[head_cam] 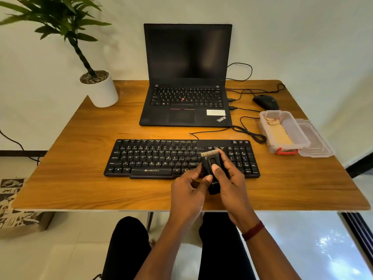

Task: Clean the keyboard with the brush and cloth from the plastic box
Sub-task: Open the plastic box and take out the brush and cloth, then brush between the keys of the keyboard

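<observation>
A black brush (210, 167), with short tan bristles at its far end and an oval slider on its face, was held over the right half of the keyboard (157, 158). It was gripped by the right hand (232, 184), thumb on the slider, and pinched low down by the left hand (187, 195).

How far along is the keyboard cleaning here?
Done: the plastic box is open, lid beside it, and the brush is out. In hand: the left hand and right hand both grip the brush above the keyboard, bristles pointing away. Left: likely the brushing, then wiping; the cloth lies in the box.
</observation>
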